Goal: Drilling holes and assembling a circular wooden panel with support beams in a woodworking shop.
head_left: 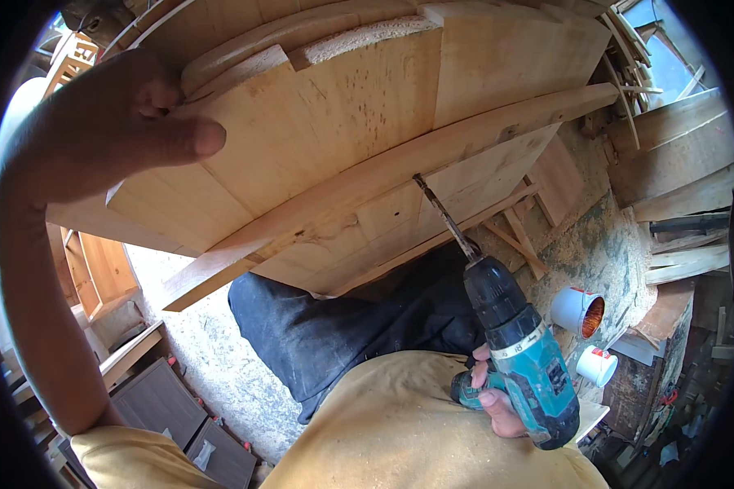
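Observation:
A wide pale wooden panel (359,102), made of joined boards, tilts across the upper middle. My left hand (143,122) grips its left edge, thumb on the face and fingers curled behind. A long wooden batten (334,194) runs across the panel's face. In my right hand (499,399) is a teal and black cordless drill (534,371), held in front of my body. Its long bit (445,213) points up and away, its tip at the batten's lower edge; I cannot tell whether it touches. Most of the right hand is hidden behind the drill.
A tin with brown insides (577,312) and a smaller white tub (596,366) sit right of the drill. Planks (677,163) are stacked at far right. Dark drawer fronts (159,407) stand at lower left. Sawdust and thin wood strips (518,236) lie beyond my legs.

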`<state>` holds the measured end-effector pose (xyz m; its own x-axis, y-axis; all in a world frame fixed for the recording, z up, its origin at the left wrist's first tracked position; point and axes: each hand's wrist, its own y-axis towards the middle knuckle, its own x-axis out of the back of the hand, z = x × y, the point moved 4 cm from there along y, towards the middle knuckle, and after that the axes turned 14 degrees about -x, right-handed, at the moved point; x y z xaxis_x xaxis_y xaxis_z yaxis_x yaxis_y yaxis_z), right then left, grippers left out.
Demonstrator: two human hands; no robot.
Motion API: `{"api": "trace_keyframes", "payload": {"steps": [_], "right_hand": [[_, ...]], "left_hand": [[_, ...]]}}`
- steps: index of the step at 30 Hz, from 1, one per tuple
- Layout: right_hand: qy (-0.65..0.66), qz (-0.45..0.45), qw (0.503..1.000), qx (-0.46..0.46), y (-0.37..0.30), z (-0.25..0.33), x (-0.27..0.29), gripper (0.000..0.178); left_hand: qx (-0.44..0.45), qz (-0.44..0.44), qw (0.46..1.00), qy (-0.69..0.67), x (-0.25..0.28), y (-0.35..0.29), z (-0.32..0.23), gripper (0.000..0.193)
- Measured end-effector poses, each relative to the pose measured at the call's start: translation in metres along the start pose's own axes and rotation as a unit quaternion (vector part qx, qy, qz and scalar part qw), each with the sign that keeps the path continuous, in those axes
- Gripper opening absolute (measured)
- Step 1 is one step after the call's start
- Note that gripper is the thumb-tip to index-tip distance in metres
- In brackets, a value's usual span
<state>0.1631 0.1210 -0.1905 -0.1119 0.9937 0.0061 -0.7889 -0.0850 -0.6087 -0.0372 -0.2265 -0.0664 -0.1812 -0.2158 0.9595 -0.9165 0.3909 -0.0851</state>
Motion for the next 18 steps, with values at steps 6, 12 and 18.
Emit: {"api": "trace_keyframes", "payload": {"steps": [6, 12, 18], "right_hand": [[0.276, 0.103, 0.950, -0.107, 0.007, -0.026, 0.001, 0.054], [0.089, 0.099, 0.991, 0.010, 0.016, 0.006, -0.010, 0.045], [0.082, 0.012, 0.996, 0.043, 0.008, -0.003, -0.011, 0.032]], "left_hand": [[0.083, -0.095, 0.990, -0.057, -0.038, -0.008, -0.017, 0.052], [0.058, -0.224, 0.966, -0.117, -0.038, -0.048, 0.003, 0.065], [-0.059, -0.187, 0.896, -0.398, -0.080, -0.086, 0.089, 0.091]]}}
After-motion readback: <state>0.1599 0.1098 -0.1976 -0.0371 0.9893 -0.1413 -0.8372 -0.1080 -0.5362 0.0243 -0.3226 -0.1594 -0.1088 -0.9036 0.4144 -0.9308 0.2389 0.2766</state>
